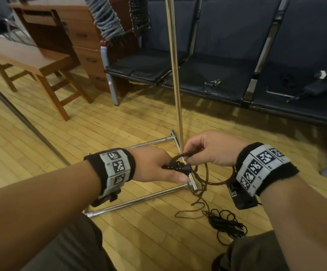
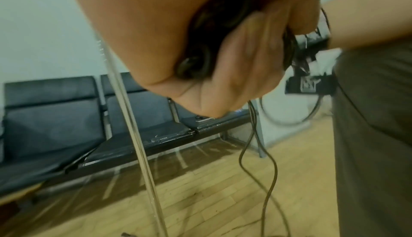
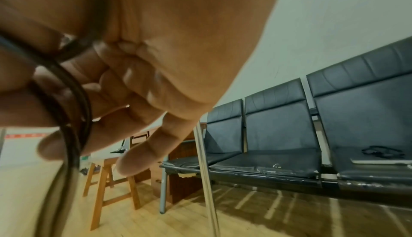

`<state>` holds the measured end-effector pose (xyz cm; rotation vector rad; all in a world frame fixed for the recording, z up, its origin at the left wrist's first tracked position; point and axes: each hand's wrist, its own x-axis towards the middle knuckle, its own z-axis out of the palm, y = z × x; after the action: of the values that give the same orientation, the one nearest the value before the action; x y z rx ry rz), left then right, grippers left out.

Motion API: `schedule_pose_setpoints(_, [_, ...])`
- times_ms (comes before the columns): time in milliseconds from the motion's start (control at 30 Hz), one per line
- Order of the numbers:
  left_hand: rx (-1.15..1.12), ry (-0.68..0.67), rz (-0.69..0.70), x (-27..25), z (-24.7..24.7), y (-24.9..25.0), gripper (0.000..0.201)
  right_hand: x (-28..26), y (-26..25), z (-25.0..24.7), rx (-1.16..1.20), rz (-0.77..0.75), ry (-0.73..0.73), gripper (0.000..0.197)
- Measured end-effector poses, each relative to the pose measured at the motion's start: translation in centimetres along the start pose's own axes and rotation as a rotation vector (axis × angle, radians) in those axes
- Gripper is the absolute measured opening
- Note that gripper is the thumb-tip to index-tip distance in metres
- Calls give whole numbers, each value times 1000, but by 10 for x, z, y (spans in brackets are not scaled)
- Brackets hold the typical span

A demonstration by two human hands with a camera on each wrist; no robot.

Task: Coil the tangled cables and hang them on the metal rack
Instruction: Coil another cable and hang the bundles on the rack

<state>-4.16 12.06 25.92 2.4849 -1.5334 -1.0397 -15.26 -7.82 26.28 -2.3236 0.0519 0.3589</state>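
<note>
- The left hand (image 1: 154, 167) is closed round the gathered loops of the dark cable (image 1: 180, 165), thumb on top, just in front of the metal rack (image 1: 175, 75) pole.
- The right hand (image 1: 207, 149), just to the right of the pole, pinches a strand of the same cable between thumb and forefinger; its other fingers (image 3: 142, 156) hang loose.
- One wide loop (image 1: 213, 177) sags below the hands, and the uncoiled tail (image 1: 223, 223) lies knotted on the floor (image 1: 129, 122) on the near side of the rack's foot.
- Risk, as I judge it: the tail runs close past the rack's base bars (image 1: 139, 200), so pulling up slack could snag it there or tighten the knots; a slack left grip would let the loops spring apart.
- Beyond the pole, coils (image 1: 107, 20) already hang near the rack's top, leaving less room.
- Farther off stand dark bench seats (image 1: 237, 75) carrying small items, with a wooden desk (image 1: 64, 22) and stool (image 1: 27, 59) to the rack's left.
</note>
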Motion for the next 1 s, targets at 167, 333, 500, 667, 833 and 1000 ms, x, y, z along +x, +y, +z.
schedule_pose_setpoints(167, [-692, 16, 53, -8, -6, -19, 59, 9, 12, 11, -99, 127, 78, 12])
schedule_pose_setpoints(333, [-903, 27, 67, -8, -12, -30, 65, 14, 5, 20, -234, 236, 135, 50])
schedule_pose_setpoints(500, [-848, -16, 8, 2, -4, -26, 68, 10, -19, 19, 57, -61, 290, 77])
schedule_pose_setpoints(667, [-1064, -141, 119, 10, 2, -21, 69, 4, -23, 28, 564, -148, 89, 98])
schedule_pose_setpoints(833, [-1266, -342, 264, 9, -1, -12, 69, 3, -14, 15, 786, -218, -71, 100])
schedule_pose_setpoints(1000, [-1213, -425, 364, 7, -13, 1, 68, 4, -16, 13, 674, -246, -65, 67])
